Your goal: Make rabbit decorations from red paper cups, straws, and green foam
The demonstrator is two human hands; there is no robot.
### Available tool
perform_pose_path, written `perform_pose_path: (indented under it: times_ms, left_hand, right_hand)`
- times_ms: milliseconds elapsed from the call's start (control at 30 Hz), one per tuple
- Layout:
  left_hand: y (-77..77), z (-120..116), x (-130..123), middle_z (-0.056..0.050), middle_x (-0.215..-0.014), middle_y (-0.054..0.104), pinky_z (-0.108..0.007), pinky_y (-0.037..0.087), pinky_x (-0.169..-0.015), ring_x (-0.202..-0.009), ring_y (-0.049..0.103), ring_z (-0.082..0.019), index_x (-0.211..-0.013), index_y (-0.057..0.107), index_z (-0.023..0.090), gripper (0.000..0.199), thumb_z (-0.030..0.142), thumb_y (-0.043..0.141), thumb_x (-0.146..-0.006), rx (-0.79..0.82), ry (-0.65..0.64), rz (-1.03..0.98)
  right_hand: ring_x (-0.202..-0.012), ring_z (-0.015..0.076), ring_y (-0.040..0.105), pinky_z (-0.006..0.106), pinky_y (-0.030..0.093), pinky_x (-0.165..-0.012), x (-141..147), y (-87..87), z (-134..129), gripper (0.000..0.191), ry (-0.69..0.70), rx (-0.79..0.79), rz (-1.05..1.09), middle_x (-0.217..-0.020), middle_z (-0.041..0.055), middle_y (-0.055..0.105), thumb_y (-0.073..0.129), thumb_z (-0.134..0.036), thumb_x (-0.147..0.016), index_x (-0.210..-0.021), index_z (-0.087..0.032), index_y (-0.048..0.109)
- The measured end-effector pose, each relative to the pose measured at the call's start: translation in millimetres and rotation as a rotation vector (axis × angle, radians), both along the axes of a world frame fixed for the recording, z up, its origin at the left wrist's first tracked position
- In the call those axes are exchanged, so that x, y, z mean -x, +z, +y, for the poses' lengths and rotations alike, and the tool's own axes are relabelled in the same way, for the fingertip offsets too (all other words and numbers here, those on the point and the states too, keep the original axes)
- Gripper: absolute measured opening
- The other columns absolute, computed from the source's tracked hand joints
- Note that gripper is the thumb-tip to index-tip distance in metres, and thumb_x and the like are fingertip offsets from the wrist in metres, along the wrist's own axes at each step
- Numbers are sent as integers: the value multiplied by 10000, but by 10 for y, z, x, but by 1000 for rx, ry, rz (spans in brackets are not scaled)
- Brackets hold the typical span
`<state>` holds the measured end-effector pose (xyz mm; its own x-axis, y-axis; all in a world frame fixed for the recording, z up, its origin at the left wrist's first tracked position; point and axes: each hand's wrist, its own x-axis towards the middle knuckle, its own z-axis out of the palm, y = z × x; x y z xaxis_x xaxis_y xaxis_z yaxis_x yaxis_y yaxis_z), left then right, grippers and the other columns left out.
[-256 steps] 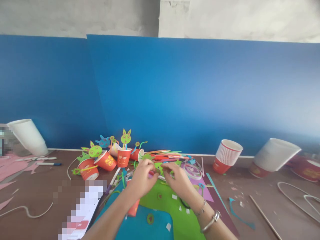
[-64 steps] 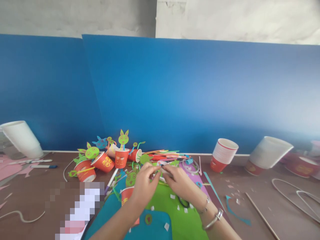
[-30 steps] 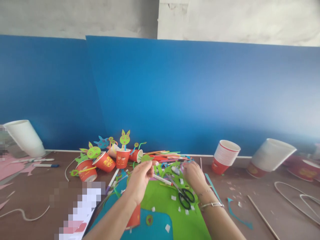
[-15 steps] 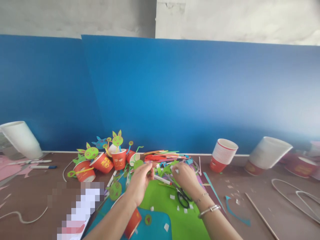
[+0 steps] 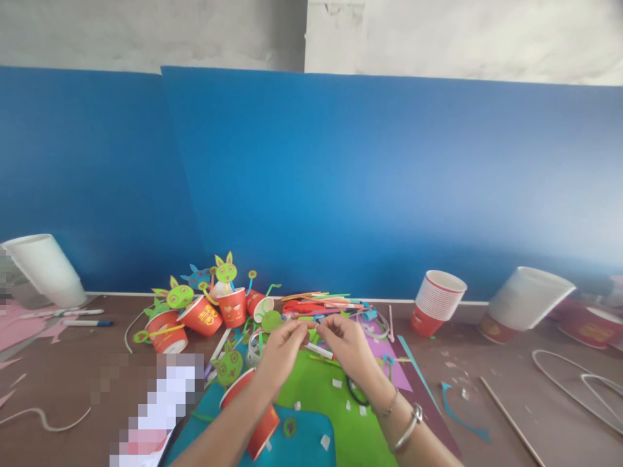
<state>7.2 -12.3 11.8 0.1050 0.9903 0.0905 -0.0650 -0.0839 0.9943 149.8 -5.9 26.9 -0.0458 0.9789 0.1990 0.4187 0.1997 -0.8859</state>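
Head camera: both bare hands meet above the middle of the table (image 5: pixel 58 366), their fingertips close together. On the left hand (image 5: pixel 282 350) and the right hand (image 5: pixel 348 344) alike, thumb and forefinger are drawn together at the tips; whether they grip something small, I cannot tell. Just below the fingertips lies a white marker (image 5: pixel 320 351) with a red end, on green paper (image 5: pixel 311 383). Black scissors (image 5: pixel 357 393) are partly hidden by the right wrist. A red paper cup (image 5: pixel 267 428) lies tilted on blue paper (image 5: pixel 304 447), partly behind the left forearm, with a green rabbit face (image 5: pixel 228 364) near its mouth. A small green disc (image 5: pixel 290 427) is beside that cup. Along the table's far edge sit decorated cups (image 5: pixel 231 306) to the left, coloured strips (image 5: pixel 324 303) behind the hands, and a leaning cup stack (image 5: pixel 440 303) to the right.
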Motion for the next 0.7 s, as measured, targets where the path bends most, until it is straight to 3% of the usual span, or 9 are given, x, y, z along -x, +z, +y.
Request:
perform_pose_path:
  times_ms: [67, 167, 267, 367, 500, 700]
  left_hand:
    - [-15, -6, 19, -33, -788, 612, -300, 415, -738, -771, 549, -183, -983, 689, 202, 251, 235, 517, -803, -141, 14, 150]
    - [-29, 27, 79, -21, -853, 621, -300, 437, -745, -758, 573, -166, -1240, 515, 224, 549, 76, 483, -712, -190, 25, 194]
    - [-15, 79, 134, -50, -993, 614, -297, 471, -737, -766, 600, -148, -1292, 405, 219, 644, 37, 438, -675, -110, -25, 97]
    - [-13, 83, 135, -105, -1141, 589, -328, 483, -823, -965, 602, -186, -1291, 401, 206, 648, 20, 428, -671, -91, -157, 16]
    - [-68, 30, 92, -117, -1211, 574, -360, 434, -949, -1170, 520, -225, -1328, 405, 204, 674, -3, 434, -687, -155, -200, 76]
    - [-149, 17, 68, -110, -1258, 559, -387, 376, -1040, -1218, 490, -217, -1338, 396, 197, 677, -24, 412, -698, -178, -212, 117]
  right_hand:
    - [-624, 170, 509, 273, 354, -584, -15, 41, -46, 176, -61, -132, -169, -657, 22, 584, 485, -266, -807, -657, -184, 530]
    - [-706, 205, 539, 308, 371, -667, -58, 108, -116, 147, -145, -286, -351, -695, 42, 598, 466, -205, -807, -668, -193, 514]
    - [-705, 198, 550, 299, 393, -665, -83, 141, -147, 152, -49, -226, -338, -702, 30, 599, 469, -194, -817, -672, -201, 515]
    - [-793, 197, 569, 309, 432, -731, -41, 112, -143, 136, 91, -176, -252, -809, 36, 604, 503, -192, -821, -695, -196, 553]
    - [-895, 226, 549, 367, 434, -811, 50, 48, -149, 125, 94, -191, -282, -907, 69, 577, 549, -148, -810, -696, -185, 588]
    - [-890, 236, 537, 375, 430, -798, 72, 43, -176, 134, 83, -177, -345, -896, 72, 567, 556, -94, -802, -704, -178, 590]
